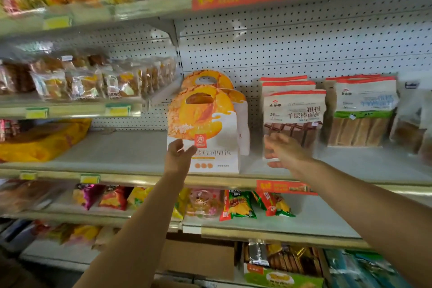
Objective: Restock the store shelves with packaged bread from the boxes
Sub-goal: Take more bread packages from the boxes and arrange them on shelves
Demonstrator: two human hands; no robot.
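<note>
An orange-and-white bread carton with a cut-out handle stands on the middle shelf, with a second like carton behind it. My left hand touches the front carton's lower left corner with relaxed fingers. My right hand reaches toward a white-and-red bag of brown bread sticks, fingers spread and blurred at its lower front. More such bags stand to the right.
Clear-wrapped pastries fill the small upper left shelf. A yellow bag lies at the left of the middle shelf. Snack packets lie on the shelf below. A cardboard box sits near the floor.
</note>
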